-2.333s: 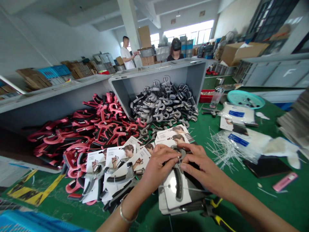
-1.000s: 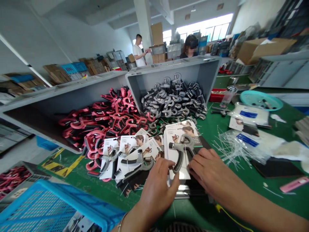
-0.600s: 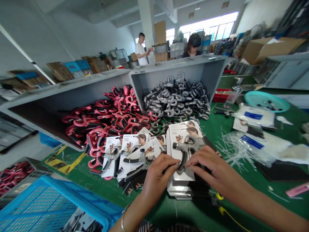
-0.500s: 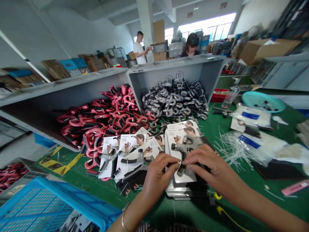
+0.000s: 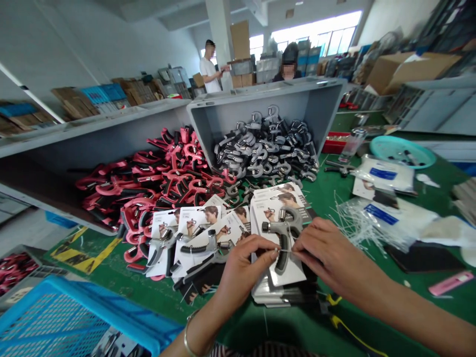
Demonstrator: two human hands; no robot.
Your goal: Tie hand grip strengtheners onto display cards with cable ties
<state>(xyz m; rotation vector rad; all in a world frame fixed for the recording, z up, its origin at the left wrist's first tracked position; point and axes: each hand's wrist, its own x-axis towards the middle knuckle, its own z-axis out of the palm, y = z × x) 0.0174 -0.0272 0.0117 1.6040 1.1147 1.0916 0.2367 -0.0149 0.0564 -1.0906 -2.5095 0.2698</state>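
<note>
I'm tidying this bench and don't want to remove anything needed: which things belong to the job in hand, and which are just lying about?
In the job:
White tie, pinched by left hand and right hand
Gray hand grip
Printed card under it
Loose white ties, likely

Seemingly just lying about:
Pink object
Turquoise plate
Clear container

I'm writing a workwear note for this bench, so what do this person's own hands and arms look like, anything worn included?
The left hand and right hand are ungloved, and no sleeve shows on either forearm. A thin, rounded, silvery bangle circles the left wrist; none shows on the right. No markings or cables are visible.
</note>
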